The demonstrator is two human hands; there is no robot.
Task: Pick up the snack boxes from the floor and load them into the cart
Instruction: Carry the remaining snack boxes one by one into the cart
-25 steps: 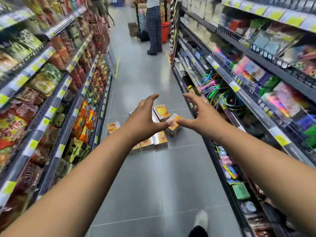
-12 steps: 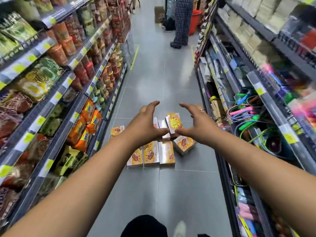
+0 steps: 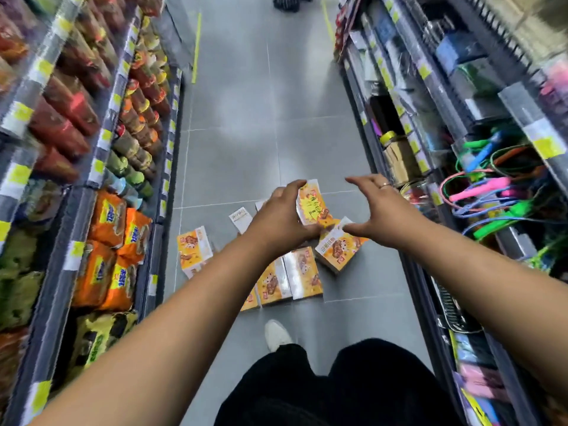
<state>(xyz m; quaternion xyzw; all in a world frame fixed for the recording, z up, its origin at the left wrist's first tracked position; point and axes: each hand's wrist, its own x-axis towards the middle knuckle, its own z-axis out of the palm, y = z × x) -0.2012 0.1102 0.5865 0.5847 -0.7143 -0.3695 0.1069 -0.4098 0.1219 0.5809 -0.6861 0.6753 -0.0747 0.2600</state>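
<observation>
1. The grey tiled floor is running down the aisle between two walls of shelving, and the snack boxes are all lying on it, in the middle of the aisle.
2. The left shelves are holding bagged food: red packets higher up, orange packets lower down and greenish bags at the bottom. All of it is blurred.
3. The right shelves are carrying small goods too smeared to name, apart from a tangle of coloured cords in pink, green and blue.
4. The person is standing over the pile in black trousers, with one white shoe just short of the nearest boxes.
5. Both bare arms are stretching forward and down toward the pile.
6. The left hand is curving in a wide C, its fingertips and thumb overlapping the edge of an upright box. I cannot tell whether it is gripping it or hovering in front.
7. The right hand is spreading loose, fingers apart, holding nothing, above a tilted box.
8. The snack boxes, yellow and white, are sitting side by side in a short row below the hands, with one lone box lying apart toward the left shelves.
9. A ring is showing on a right finger.
</observation>
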